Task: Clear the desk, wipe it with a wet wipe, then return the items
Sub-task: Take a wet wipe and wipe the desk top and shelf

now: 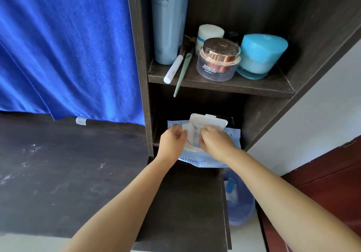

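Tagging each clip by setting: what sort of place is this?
Probably a bedroom or dorm desk nook: skincare jars and a tall bottle on a dark shelf, a blue towel hanging beside it.

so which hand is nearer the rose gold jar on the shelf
Right. The right hand is at the wipes pack almost directly below the rose gold jar; the left hand grips the wipe further left.

Matt dark wood desk (58, 173), glossy plastic wipe pack (195, 161)
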The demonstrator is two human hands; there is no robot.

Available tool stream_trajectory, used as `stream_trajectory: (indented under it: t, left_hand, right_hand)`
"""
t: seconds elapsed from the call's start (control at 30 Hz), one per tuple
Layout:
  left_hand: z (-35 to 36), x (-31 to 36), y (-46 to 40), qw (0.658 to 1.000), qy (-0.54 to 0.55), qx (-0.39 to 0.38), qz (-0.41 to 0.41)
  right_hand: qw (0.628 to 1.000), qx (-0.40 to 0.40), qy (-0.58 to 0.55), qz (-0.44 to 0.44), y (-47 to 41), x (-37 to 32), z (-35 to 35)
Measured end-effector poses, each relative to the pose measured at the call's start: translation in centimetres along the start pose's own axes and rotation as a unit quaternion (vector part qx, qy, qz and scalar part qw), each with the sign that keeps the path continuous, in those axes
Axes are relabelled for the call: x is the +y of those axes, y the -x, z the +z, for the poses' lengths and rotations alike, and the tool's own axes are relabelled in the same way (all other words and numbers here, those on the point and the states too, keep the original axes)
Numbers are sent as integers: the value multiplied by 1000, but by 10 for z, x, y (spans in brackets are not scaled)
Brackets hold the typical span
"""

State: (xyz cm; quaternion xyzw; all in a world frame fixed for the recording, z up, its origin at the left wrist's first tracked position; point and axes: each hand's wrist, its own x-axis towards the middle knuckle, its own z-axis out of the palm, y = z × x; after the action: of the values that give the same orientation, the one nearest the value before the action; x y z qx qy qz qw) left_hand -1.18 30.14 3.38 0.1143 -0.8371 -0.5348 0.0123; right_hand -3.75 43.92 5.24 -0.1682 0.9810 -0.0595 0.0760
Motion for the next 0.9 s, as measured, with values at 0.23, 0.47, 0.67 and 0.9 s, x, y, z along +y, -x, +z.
stream_trajectory:
  t: [0.23, 0.47, 0.67, 0.9]
  left_hand:
    - [8, -17, 8, 985, -94, -38, 137]
    - [16, -18, 11, 972, -173, -12, 159]
    - [23, -12, 9, 978, -151, 37, 135]
    - [21, -13, 8, 982, -136, 21, 133]
  right_hand:
    - [991, 19, -128, 36, 4, 9, -10]
    - [998, -36, -45, 9, 1, 12, -3]
    - [999, -38, 6, -36, 0, 9, -6]
    - [995, -63, -76, -19, -1, 15, -9]
